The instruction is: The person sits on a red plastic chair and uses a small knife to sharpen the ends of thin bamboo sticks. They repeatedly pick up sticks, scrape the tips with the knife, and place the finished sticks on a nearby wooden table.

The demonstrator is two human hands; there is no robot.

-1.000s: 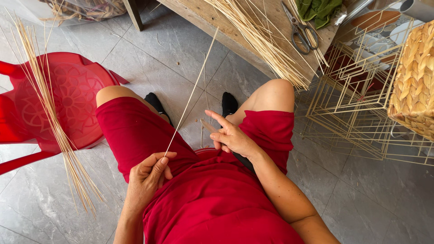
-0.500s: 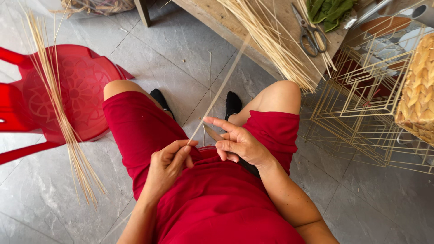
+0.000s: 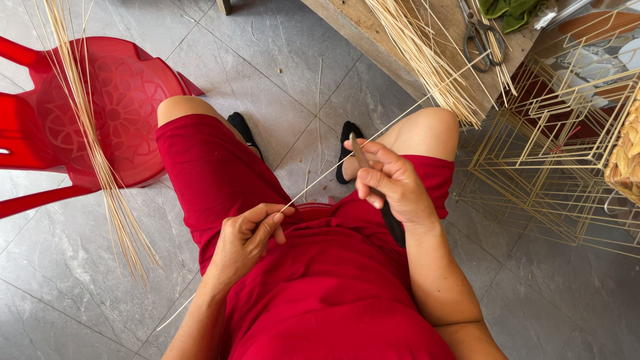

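Grey tile floor (image 3: 280,60) under seated person: left hand (image 3: 247,237) pinches thin stick (image 3: 373,137) over lap, right hand (image 3: 393,183) grips knife (image 3: 383,207) against it; blade could slip, nicking fingers or snapping stick.

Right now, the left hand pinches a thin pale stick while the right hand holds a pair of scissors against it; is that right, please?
Not quite: the right hand holds a knife, not scissors. The scissors lie on the wooden bench. The left hand does pinch the stick, as the head view shows.
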